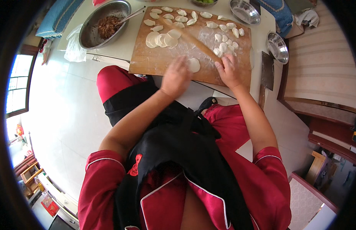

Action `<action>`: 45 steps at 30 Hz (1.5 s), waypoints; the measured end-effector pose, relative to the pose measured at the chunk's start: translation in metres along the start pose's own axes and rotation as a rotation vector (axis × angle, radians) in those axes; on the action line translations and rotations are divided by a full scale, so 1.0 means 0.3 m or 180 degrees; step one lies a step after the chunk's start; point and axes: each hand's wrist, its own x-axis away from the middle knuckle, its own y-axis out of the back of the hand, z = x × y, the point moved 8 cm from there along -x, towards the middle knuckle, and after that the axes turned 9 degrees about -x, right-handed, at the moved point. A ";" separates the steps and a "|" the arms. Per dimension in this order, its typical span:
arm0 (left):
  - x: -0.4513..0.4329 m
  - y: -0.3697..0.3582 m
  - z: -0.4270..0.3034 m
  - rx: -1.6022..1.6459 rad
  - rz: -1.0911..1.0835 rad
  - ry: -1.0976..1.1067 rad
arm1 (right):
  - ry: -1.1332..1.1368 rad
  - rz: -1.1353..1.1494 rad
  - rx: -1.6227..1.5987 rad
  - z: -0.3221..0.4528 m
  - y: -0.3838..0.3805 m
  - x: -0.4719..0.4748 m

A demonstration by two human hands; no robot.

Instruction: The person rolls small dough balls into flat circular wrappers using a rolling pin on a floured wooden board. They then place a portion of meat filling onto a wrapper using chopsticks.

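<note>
In the head view my right hand (230, 72) grips the near end of a wooden rolling pin (196, 43), which slants away to the far left across the floured wooden board (155, 61). A round dough wrapper (194, 65) lies flat near the board's front edge. Blurred by motion, my left hand (176, 76) is at that wrapper's left side; whether its fingers hold the edge cannot be told. Overlapping rolled wrappers (162, 39) lie left of the pin. Small dough pieces (224, 46) sit to its right, just beyond my right hand. Several filled dumplings (181, 19) rest along the board's far part.
A metal bowl of ground filling (93, 40), with utensil handles sticking out, stands left of the board beside a white plastic bag (74, 47). Right of the board are two metal bowls (246, 13) and a cleaver-like dark blade (267, 70). Another bowl (205, 2) holds something green.
</note>
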 end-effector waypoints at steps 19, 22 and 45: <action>-0.038 -0.029 0.090 0.0379 0.0828 -0.0363 | -0.0119 0.0314 0.0012 0.037 0.091 0.103; 0.004 0.102 0.181 -0.0039 0.0097 0.0254 | 0.0112 0.0775 0.0172 0.100 0.051 0.054; 0.059 0.076 0.070 -0.0303 -0.0254 0.0236 | -0.0140 0.0951 0.0041 0.046 0.052 0.067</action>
